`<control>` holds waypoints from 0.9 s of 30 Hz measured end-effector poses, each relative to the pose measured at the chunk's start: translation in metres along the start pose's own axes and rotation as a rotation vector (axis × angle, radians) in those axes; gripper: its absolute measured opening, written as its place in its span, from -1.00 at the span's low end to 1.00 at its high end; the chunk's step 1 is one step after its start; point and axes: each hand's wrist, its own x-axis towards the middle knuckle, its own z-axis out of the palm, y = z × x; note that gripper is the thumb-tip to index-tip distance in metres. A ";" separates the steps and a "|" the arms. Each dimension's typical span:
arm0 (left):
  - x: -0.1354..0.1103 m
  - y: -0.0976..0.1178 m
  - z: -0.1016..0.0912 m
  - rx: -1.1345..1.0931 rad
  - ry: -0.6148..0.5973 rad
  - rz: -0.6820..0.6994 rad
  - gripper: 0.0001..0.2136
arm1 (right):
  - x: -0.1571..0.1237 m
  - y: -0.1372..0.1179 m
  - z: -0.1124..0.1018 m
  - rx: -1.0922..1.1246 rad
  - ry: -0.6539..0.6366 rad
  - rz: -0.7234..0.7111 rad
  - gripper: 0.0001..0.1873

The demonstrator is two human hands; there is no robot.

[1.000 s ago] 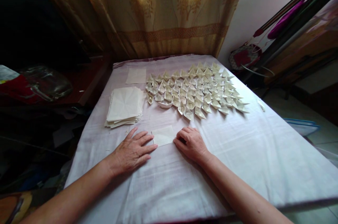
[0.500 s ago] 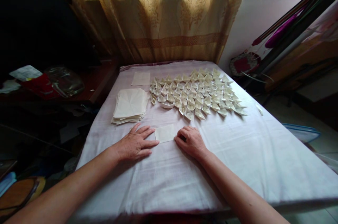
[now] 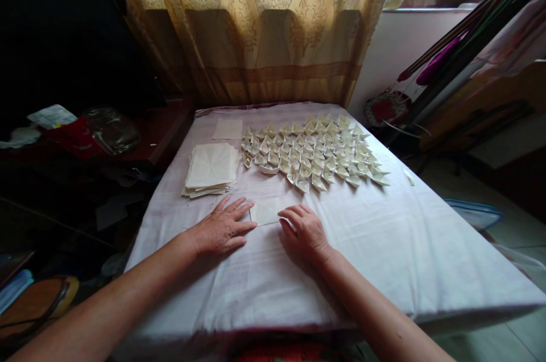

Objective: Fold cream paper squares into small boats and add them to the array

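A folded sheet of off-white paper (image 3: 265,212) lies flat on the cloth between my two hands. My left hand (image 3: 224,228) is spread out flat, its fingertips on the paper's left edge. At the right edge is my right hand (image 3: 303,230), fingers loosely bent and the thumb apart from them; its fingertips reach the paper's border. Beyond the hands stand rows of small folded paper boats (image 3: 313,152), pale and pointed. To their left rests a stack of creased paper sheets (image 3: 212,166), with a single sheet (image 3: 227,129) lying behind it.
A white cloth (image 3: 375,259) covers the table. On its right side lies a small white object (image 3: 409,177). A dark red cabinet (image 3: 166,129) with a clear plastic container (image 3: 113,130) adjoins on the left. A patterned curtain (image 3: 273,38) hangs behind.
The fingers of my right hand have opened from a closed curl and lifted slightly at the paper's right edge. My left hand stays spread on the left edge. The camera view has shifted slightly.
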 end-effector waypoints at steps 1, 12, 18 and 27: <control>0.000 0.001 0.003 0.003 0.019 0.008 -0.62 | -0.002 -0.006 0.000 0.026 0.003 -0.037 -0.78; 0.021 0.011 0.018 0.093 0.341 -0.034 -0.81 | 0.009 -0.037 0.008 -0.061 -0.192 -0.038 -0.87; 0.033 0.014 0.029 0.170 0.430 -0.032 -0.77 | 0.013 -0.033 0.017 -0.099 -0.185 -0.051 -0.88; 0.026 0.013 0.036 0.129 0.488 -0.039 -0.69 | 0.005 -0.017 0.021 0.023 -0.080 -0.112 -0.85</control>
